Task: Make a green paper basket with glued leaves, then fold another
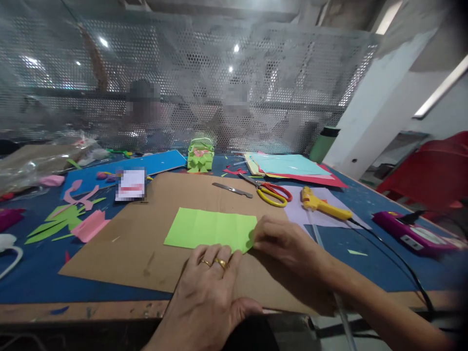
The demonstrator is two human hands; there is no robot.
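A light green sheet of paper point(210, 228) with fold creases lies flat on a brown cardboard sheet point(127, 243). My left hand point(208, 292), with two rings, lies flat with its fingertips on the paper's near edge. At the paper's right near corner my right hand point(288, 241) has its fingers closed, pinching that corner.
On the blue table lie yellow-and-red scissors point(272, 192), a metal blade point(232, 189), a yellow glue gun point(323, 204) with a black cord, coloured paper sheets point(292, 168), a green folded paper basket point(200, 156), pink and green cut-outs point(73, 222), and a purple device point(413, 234). A perforated screen stands behind, people beyond it.
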